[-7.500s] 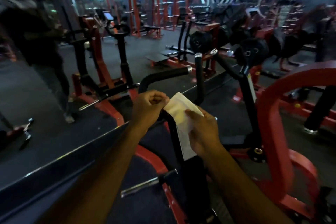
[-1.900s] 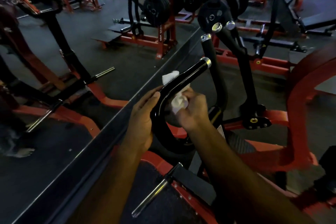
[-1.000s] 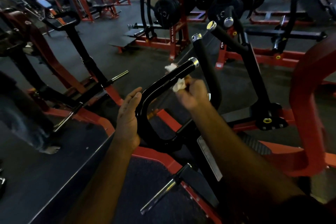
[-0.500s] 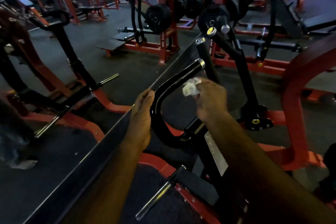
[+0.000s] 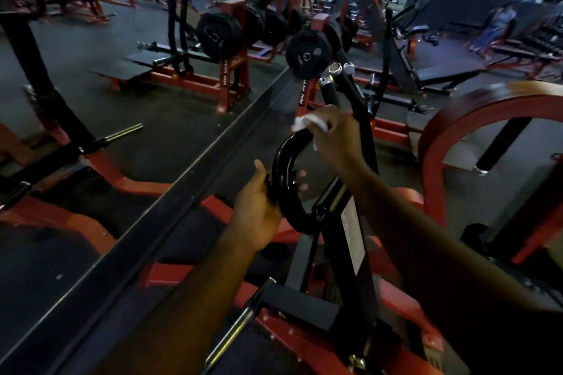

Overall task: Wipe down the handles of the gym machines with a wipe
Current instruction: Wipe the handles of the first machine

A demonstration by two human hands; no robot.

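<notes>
A curved black handle rises from the red and black machine in front of me. My right hand is closed over the handle's upper end with a crumpled white wipe pressed against it. My left hand grips the lower bend of the same handle, fingertips showing on its inner side. Two more black handles with chrome end caps stand just behind; the wiped handle's own end cap is hidden under my right hand.
A mirror wall with a dark sill runs diagonally on the left. A red curved frame stands at the right. Black weight plates hang on red racks behind. A chrome peg sticks out near the bottom.
My right hand has slid the wipe up from the middle of the handle and now covers its top end. My left hand has wrapped further around the lower bend.
</notes>
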